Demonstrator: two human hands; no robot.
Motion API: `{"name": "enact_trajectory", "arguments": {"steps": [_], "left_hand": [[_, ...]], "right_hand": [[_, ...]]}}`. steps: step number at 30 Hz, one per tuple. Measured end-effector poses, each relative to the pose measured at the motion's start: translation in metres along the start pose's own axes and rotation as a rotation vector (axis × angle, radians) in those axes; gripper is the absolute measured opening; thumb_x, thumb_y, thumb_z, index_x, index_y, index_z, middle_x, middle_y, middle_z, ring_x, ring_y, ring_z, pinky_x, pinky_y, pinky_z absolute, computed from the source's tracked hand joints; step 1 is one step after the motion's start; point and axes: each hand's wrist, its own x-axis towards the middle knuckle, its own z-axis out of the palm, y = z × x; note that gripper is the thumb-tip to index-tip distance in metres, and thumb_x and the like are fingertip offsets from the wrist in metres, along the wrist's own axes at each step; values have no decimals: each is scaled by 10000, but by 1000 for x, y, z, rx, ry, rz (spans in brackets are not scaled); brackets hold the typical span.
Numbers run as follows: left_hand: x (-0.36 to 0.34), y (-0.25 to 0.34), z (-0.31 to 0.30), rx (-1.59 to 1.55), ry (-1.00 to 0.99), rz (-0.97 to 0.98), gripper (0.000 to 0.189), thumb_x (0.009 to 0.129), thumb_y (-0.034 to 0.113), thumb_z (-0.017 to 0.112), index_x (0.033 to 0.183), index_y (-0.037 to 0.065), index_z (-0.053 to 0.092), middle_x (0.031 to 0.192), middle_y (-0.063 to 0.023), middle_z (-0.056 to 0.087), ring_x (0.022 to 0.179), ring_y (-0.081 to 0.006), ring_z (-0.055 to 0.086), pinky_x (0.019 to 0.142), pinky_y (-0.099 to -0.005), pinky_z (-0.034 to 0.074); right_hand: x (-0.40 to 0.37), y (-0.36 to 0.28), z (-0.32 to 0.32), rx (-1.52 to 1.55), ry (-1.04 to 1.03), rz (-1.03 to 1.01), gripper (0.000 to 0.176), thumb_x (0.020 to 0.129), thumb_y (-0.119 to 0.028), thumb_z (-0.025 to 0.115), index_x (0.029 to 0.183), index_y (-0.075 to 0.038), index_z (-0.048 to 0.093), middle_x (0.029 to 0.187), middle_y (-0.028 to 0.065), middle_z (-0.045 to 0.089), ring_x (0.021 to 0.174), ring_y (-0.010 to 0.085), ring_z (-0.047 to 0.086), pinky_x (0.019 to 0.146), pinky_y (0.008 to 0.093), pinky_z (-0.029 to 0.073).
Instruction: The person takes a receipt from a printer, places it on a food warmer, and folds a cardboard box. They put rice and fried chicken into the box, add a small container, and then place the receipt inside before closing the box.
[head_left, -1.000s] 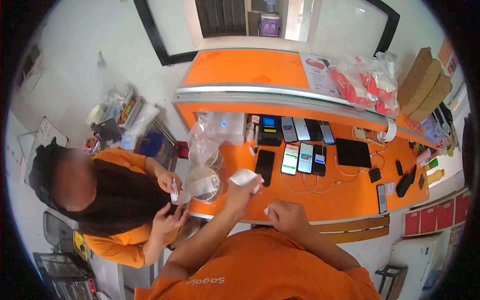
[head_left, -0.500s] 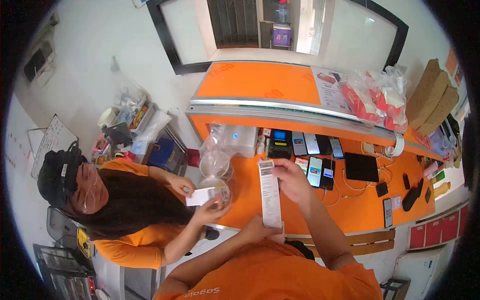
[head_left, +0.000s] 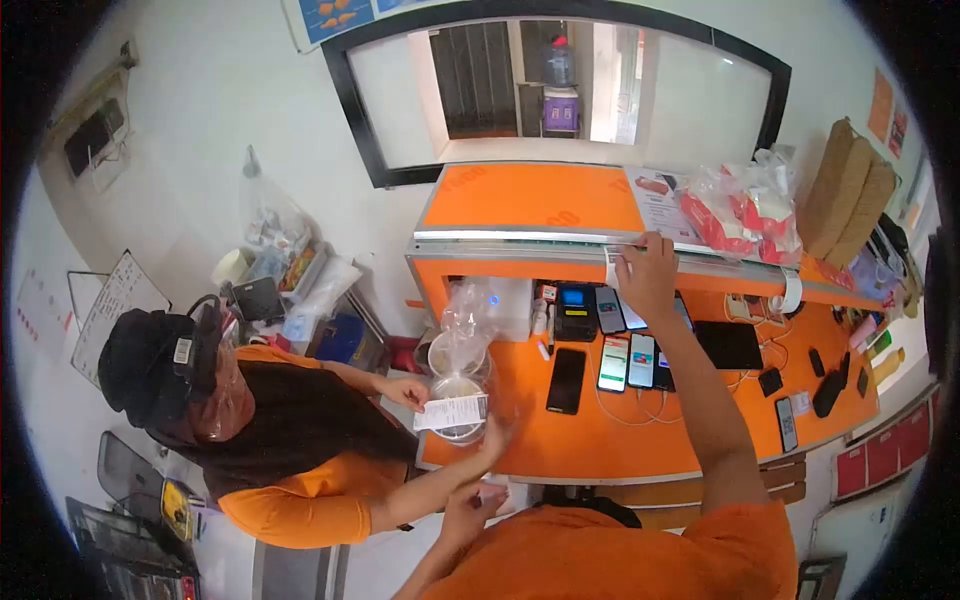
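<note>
My right hand (head_left: 648,275) is raised to the front edge of the orange counter's upper shelf (head_left: 530,198). Its fingers are closed on a white receipt (head_left: 612,268), of which a short part shows beside them. Low in front of my body is my left hand (head_left: 468,515), its fingers curled; whatever may be in them is hidden. Below my right arm lie several phones (head_left: 613,362), some with lit screens. A black phone (head_left: 567,381) rests apart on the desk. To the left, a co-worker's hand (head_left: 408,392) holds another printed receipt (head_left: 452,412) over bagged round containers (head_left: 458,375).
Red-and-white packages in clear plastic (head_left: 745,212) sit on the shelf's right end, beside brown cardboard (head_left: 848,195). A black tablet (head_left: 728,345) and white cables lie on the orange desk (head_left: 540,445). The co-worker (head_left: 290,440) stands close on my left.
My right hand has moved up to the shelf edge with the receipt. My left hand has let go of its lower end and dropped back. The co-worker's receipt now lies flatter over the containers.
</note>
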Motion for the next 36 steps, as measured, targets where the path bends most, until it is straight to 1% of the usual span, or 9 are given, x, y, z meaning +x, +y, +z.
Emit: {"name": "enact_trajectory", "arguments": {"steps": [7, 11, 15, 19, 21, 22, 25, 29, 36], "left_hand": [[-54, 14, -2, -417, 165, -246, 221, 897, -7, 687, 1116, 29, 691, 946, -22, 716, 736, -21, 597, 588, -188, 448], [-66, 10, -5, -261, 109, -17, 282, 882, -37, 693, 1153, 17, 640, 988, -48, 704, 800, -72, 646, 681, -239, 543], [-100, 39, -10, -105, 253, 73, 215, 861, -5, 747, 1060, 6, 665, 958, -42, 712, 657, -41, 580, 538, -222, 471], [-145, 29, -12, -84, 393, -23, 165, 849, 59, 788, 910, -12, 652, 763, 5, 643, 601, -45, 559, 516, -207, 437], [-167, 19, -1, -149, 494, -58, 163, 850, 74, 793, 884, 1, 651, 739, 7, 642, 610, -39, 557, 529, -204, 441], [-177, 21, 5, -104, 559, -72, 165, 849, 77, 795, 892, 6, 653, 746, 3, 648, 619, -38, 559, 541, -204, 448], [-209, 28, 21, -66, 721, -60, 170, 840, 81, 800, 887, 1, 658, 834, -39, 688, 720, -77, 636, 637, -239, 529], [-259, 35, 55, 35, 885, -235, 178, 790, 1, 811, 847, 9, 643, 832, -68, 685, 760, -109, 666, 660, -273, 565], [-328, 27, 90, -187, 1032, -110, 224, 822, -77, 746, 920, 12, 565, 901, -93, 673, 819, -148, 672, 703, -281, 587]], "right_hand": [[-7, -2, 1, -113, -106, -147, 359, 834, -324, 690, 1088, -71, 668, 1113, 91, 613, 1051, 315, 515, 847, 509, 372], [-9, -5, -10, -214, -141, -123, 410, 851, -366, 674, 1129, -66, 638, 1144, 132, 610, 1071, 320, 519, 855, 530, 371], [-28, -13, -2, -279, 126, -145, 406, 862, -375, 665, 1120, -63, 642, 1147, 183, 594, 1087, 365, 526, 879, 581, 382], [-96, -113, -51, 556, -281, -219, 245, 872, -161, 688, 1063, -25, 618, 1069, 187, 595, 992, 368, 567, 871, 467, 443], [-194, -152, -58, 1211, -900, -144, 275, 862, -118, 686, 1111, -31, 610, 956, 109, 628, 935, 237, 600, 848, 386, 489], [-202, -183, -95, 966, -1344, -284, 213, 856, -132, 734, 1004, -31, 620, 1137, 111, 606, 1020, 207, 586, 859, 370, 494], [-305, -230, -104, 1310, -1617, -178, 352, 860, -194, 769, 1097, -30, 566, 1147, 98, 621, 943, 189, 632, 856, 334, 505], [-368, -265, -140, 1856, -1534, -158, 349, 918, -167, 712, 1113, -62, 442, 950, 62, 646, 856, 116, 606, 698, 272, 472], [-378, -301, -205, 1939, -1518, -480, 226, 914, -106, 688, 1107, -38, 593, 790, -26, 527, 719, 60, 490, 638, 245, 422]]}}
